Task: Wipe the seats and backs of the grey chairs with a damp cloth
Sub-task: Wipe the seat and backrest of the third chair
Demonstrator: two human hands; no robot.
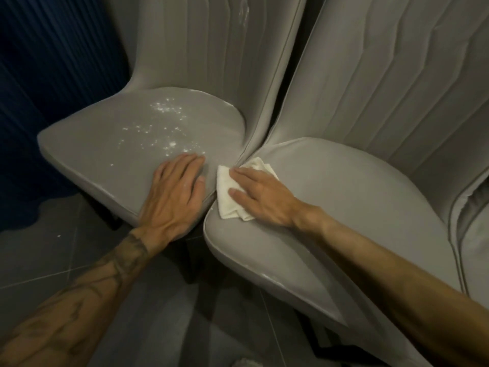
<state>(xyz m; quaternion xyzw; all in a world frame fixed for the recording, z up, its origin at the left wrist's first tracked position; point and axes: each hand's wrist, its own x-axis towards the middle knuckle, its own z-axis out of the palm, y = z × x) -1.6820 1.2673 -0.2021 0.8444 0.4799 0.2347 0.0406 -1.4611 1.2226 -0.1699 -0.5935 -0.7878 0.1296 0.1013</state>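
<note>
Fingers of the right hand (260, 193) lie flat, pressing the folded cloth (232, 197) onto the right chair seat (344, 207); at nine o'clock, the left hand (174, 197) rests spread, empty, on the left chair seat (105, 154).

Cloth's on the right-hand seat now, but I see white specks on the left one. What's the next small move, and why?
Probably slide the right hand with the folded white cloth leftward onto the left grey chair seat, since the scattered white specks lie just beyond the flat left hand, while the right grey chair seat looks clean.
</note>
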